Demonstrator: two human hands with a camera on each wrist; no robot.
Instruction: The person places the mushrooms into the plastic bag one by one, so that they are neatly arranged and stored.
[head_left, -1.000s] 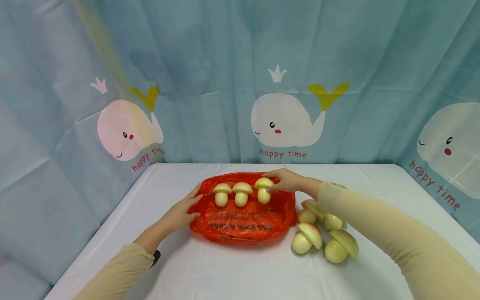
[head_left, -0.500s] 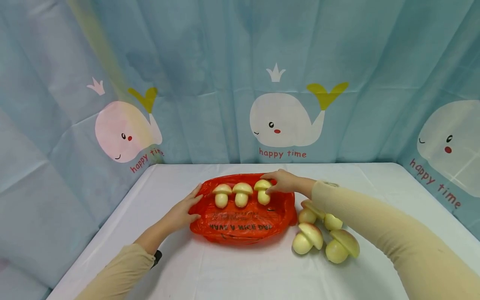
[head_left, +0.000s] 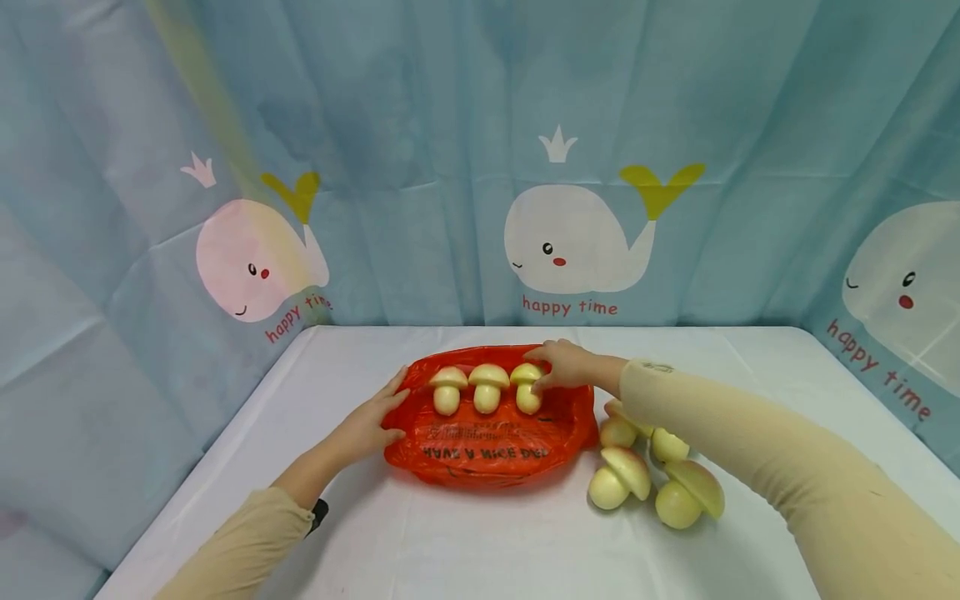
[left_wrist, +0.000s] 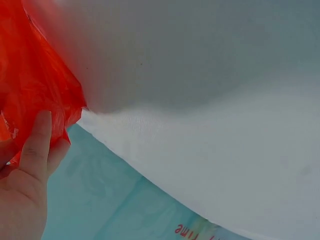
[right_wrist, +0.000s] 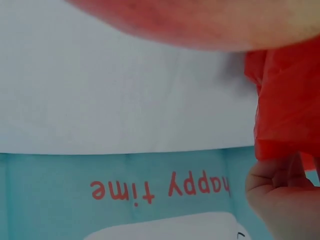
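Note:
A red plastic bag (head_left: 480, 454) with printed lettering lies spread open on the white table. Three pale toy mushrooms stand in a row inside it: a left one (head_left: 447, 392), a middle one (head_left: 487, 390) and a right one (head_left: 528, 402). My right hand (head_left: 566, 364) pinches the right mushroom, thumb at its stem and fingers by the cap. Bag plastic covers part of that hand (right_wrist: 285, 192) in the right wrist view. Against the bag's left side rests my left hand (head_left: 363, 429), its fingers (left_wrist: 37, 145) fairly straight on the plastic.
Several more toy mushrooms (head_left: 618, 479) lie just right of the bag, partly under the right forearm. A reddish rounded surface (right_wrist: 215, 25) looms close in the right wrist view. A blue whale-print curtain (head_left: 420, 208) stands behind the table (head_left: 480, 542).
The right hand has shifted slightly left and down around the right mushroom, covering more of its cap. The left hand keeps its place on the bag, and the loose mushrooms stay put.

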